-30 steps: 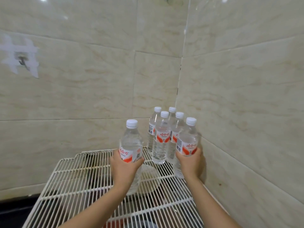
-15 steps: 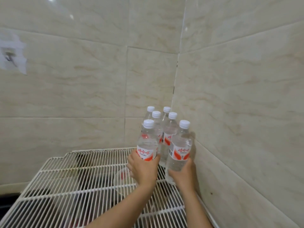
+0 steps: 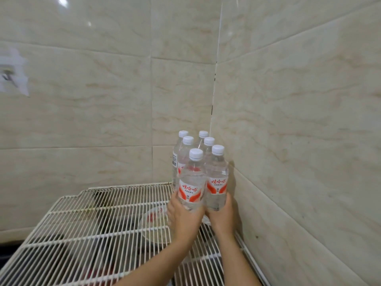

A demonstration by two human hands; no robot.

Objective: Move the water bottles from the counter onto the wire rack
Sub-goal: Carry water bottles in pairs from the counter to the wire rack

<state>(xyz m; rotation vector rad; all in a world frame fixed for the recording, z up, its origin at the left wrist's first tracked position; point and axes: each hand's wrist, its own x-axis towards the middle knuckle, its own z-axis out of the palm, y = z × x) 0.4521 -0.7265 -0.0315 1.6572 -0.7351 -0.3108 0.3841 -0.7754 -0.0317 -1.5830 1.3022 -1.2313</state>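
two tiled walls point(image 3: 288, 120) are meeting in a corner, and the white wire rack point(image 3: 86, 230) is sitting right up against them. through its bars something round and pale, maybe a bowl point(image 3: 153, 226), is showing underneath, though it is too blurred to be sure. six clear water bottles with white caps are crowding the rack's far right corner in two rows. four back bottles point(image 3: 186, 155) are standing upright and untouched. the left hand point(image 3: 182, 218) is wrapping its fingers point(image 3: 172, 205) around the lower body of the front left bottle point(image 3: 192, 182), below its red and white label. the right hand point(image 3: 223, 215) is gripping the front right bottle point(image 3: 216, 176) low down the same way, beside the right wall. both front bottles are standing upright, nearly touching each other.
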